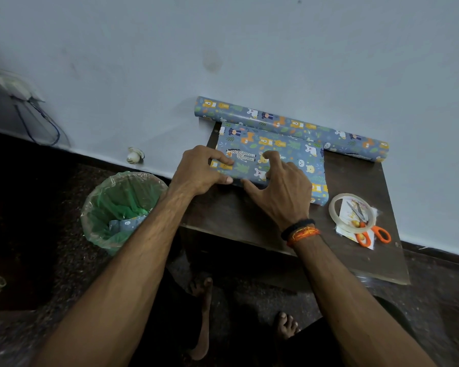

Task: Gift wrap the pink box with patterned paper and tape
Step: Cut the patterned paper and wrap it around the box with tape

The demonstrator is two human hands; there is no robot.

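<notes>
— Both hands were on the parcel: your left hand (202, 170) pinched the wrapped box (269, 160) at its left end, thumb along the near side and fingers curled over the top, and your right hand (281, 192) pressed down on the top with a bent forefinger and the thumb spread along the near fold.

— Where did the box sit?

— Toward the far edge of the tabletop (249, 215), left of its middle, fully covered in patterned paper, so you showed none of its pink. Just behind it, along the far edge against the wall, lay one roll of wrapping paper (292, 127) in the same animal print.

— And the tools?

— Near the right edge you had one tape roll (333, 211) lying flat, resting over a white card (355, 223), with one pair of orange-handled scissors (368, 229) across the card, blades inside the ring of tape. You wore two bands on your right wrist, one black and one orange.

— Anything off the tabletop?

— One green-lined bin (117, 207) stood on the floor by the left edge, with a scrap of the same paper inside.
</notes>
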